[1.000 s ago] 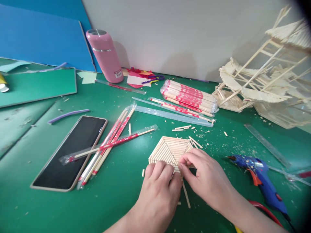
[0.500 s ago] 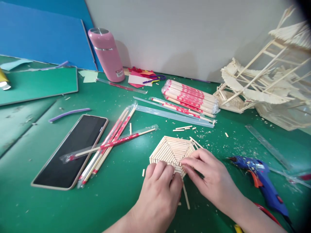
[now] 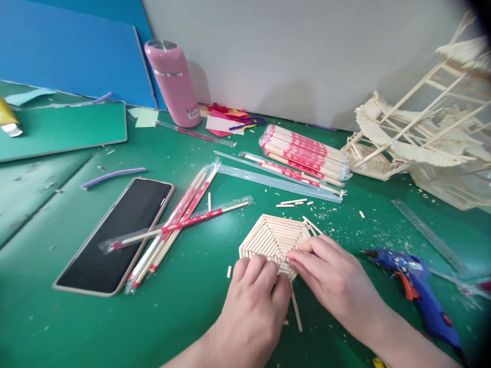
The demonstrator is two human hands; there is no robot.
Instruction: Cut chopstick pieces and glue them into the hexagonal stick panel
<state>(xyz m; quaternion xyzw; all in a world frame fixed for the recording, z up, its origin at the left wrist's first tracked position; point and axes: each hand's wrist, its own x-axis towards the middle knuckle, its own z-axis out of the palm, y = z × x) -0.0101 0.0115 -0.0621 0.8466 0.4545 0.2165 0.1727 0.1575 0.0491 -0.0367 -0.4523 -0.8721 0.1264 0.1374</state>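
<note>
A many-sided panel of pale wooden sticks [image 3: 276,229] lies on the green table, its sticks laid in nested rows around the middle. My left hand [image 3: 255,301] is closed over the panel's near left part, fingers curled down on it; its thumb side hides the near edge. Thumb and forefinger of my right hand [image 3: 337,276] are pinched together at the panel's middle right; whatever is between the tips is too small to make out. One longer stick [image 3: 296,309] juts from the near edge toward me. Another loose stick [image 3: 311,224] leans by the far right edge.
A blue glue gun [image 3: 418,286] lies to the right of my right hand. Wrapped chopsticks [image 3: 180,220] partly cover a phone [image 3: 118,235] at left. Behind are a chopstick bundle [image 3: 305,153], a pink flask [image 3: 174,84] and a stick-built model [image 3: 425,128]. Cut stick bits [image 3: 293,203] litter the table.
The view has shifted slightly, so the scene sits a little further right. My right fingers have drawn closer together at the panel; my left hand stays on it.
</note>
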